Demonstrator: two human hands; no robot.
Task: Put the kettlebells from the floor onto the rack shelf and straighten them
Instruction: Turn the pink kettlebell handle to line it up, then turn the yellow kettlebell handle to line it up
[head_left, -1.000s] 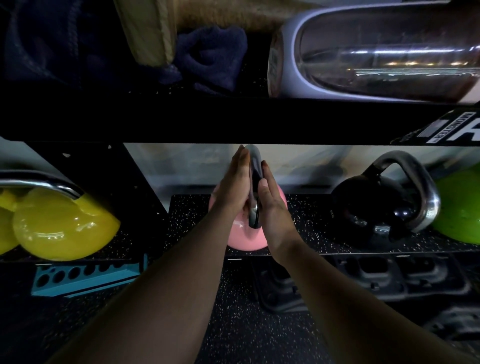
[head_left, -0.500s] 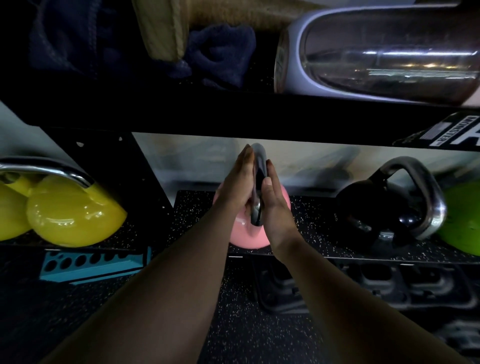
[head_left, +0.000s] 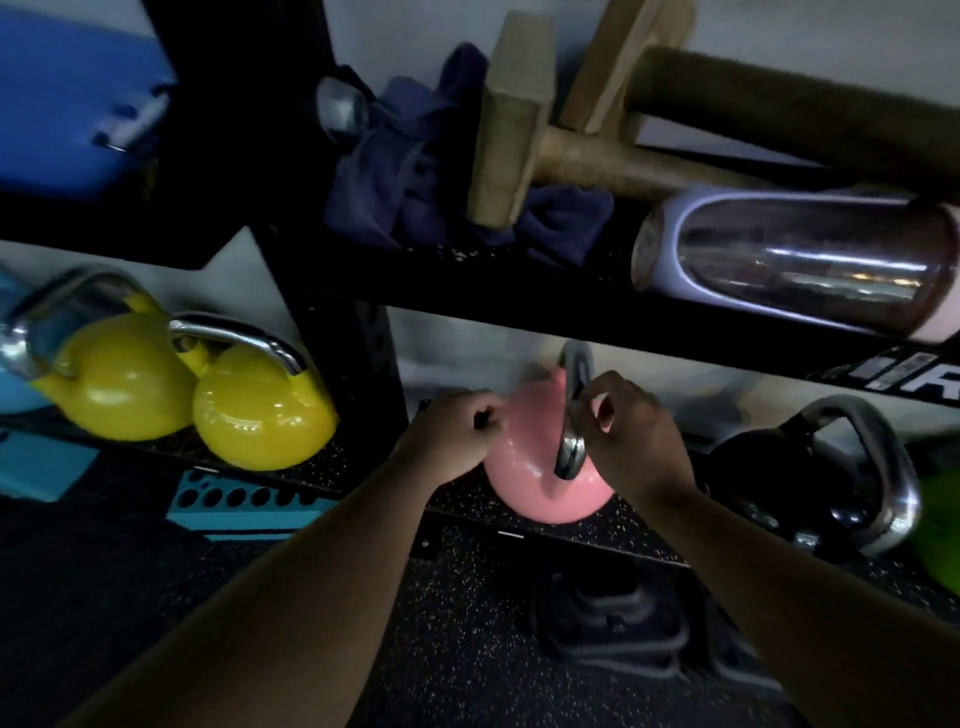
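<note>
Pink kettlebell (head_left: 540, 483) on speckled rack shelf (head_left: 467, 504)

Wooden blocks (head_left: 511, 119), blue cloth (head_left: 384, 171) and chrome cylinder (head_left: 800, 262) lie above.

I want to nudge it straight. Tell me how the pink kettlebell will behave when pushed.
The pink kettlebell probably feels heavy for its size and resists sliding on the speckled shelf mat. Its glossy rounded body may rock rather than tip.

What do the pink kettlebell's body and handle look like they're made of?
Pink kettlebell: the body looks glossy, likely painted or coated metal, judging by its sharp highlights. Its handle looks like bare polished steel, grey and reflective. The coating type cannot be told.
</note>
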